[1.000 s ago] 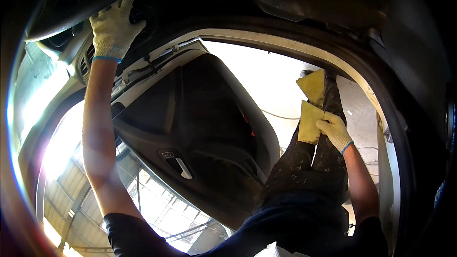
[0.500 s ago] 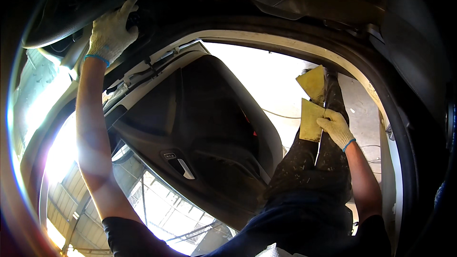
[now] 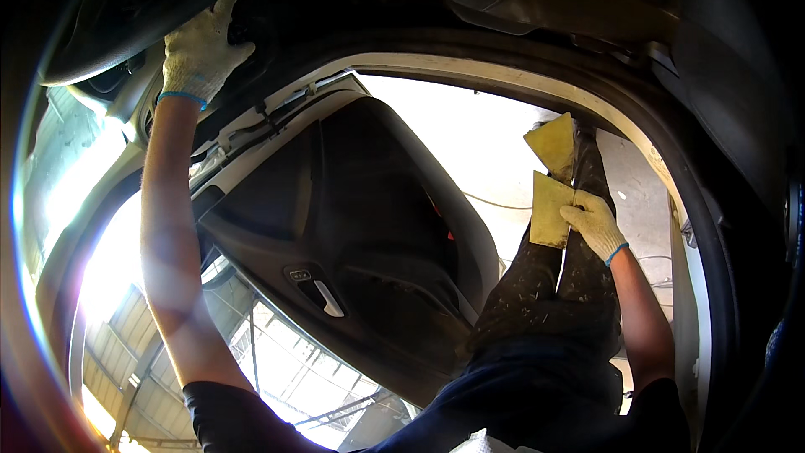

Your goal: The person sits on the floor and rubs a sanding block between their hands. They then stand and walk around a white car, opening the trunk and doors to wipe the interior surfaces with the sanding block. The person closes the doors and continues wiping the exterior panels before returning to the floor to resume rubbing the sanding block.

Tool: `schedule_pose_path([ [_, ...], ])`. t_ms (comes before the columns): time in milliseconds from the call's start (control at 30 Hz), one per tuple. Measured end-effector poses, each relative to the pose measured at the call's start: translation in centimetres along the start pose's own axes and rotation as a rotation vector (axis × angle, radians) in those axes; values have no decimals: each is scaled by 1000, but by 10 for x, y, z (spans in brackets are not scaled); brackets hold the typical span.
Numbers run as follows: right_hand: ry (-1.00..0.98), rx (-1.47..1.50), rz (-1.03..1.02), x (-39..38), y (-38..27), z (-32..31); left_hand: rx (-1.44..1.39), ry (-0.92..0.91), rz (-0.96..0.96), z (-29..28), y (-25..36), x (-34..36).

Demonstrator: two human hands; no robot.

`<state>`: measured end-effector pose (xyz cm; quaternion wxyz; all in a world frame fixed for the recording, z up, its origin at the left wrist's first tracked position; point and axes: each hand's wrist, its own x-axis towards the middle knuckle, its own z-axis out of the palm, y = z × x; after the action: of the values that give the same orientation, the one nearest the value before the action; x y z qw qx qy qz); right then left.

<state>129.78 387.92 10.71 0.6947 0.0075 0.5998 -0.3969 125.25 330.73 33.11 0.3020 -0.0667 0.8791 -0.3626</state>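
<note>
My left hand (image 3: 201, 54), in a pale knitted glove with a blue cuff, reaches up into the dark area beside the steering wheel (image 3: 109, 42). Its thumb stands apart and the fingers stretch out; I cannot tell what the fingertips touch. My right hand (image 3: 595, 225), gloved the same way, is closed on the edge of a flat yellow sheet (image 3: 549, 211) over my legs. Just beyond lies a second yellow sheet (image 3: 553, 148); whether the two are joined is unclear.
The open car door (image 3: 369, 226), with a silver handle (image 3: 328, 298), takes up the middle. A pale door sill (image 3: 503, 75) curves around the opening. On the bright floor runs a thin cable (image 3: 495, 203). A dark seat (image 3: 738, 92) stands at the right.
My left hand and forearm have shifted slightly right and a little down beside the steering wheel. My right hand and the yellow sheets are almost unmoved.
</note>
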Motion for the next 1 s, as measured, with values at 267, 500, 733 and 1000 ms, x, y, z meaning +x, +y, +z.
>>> schedule_pose_path([
  [267, 25, 81, -48, 10, 20, 2, 259, -26, -33, 2, 13, -5],
  [500, 8, 89, -31, 0, 2, 1, 67, 89, -40, -7, 11, -11],
  [733, -30, 60, -73, -8, -13, -4, 15, 74, -94, -27, 28, -40],
  [1000, -185, 350, -381, -49, -104, 7, -1562, -638, -102, -95, 134, -108],
])
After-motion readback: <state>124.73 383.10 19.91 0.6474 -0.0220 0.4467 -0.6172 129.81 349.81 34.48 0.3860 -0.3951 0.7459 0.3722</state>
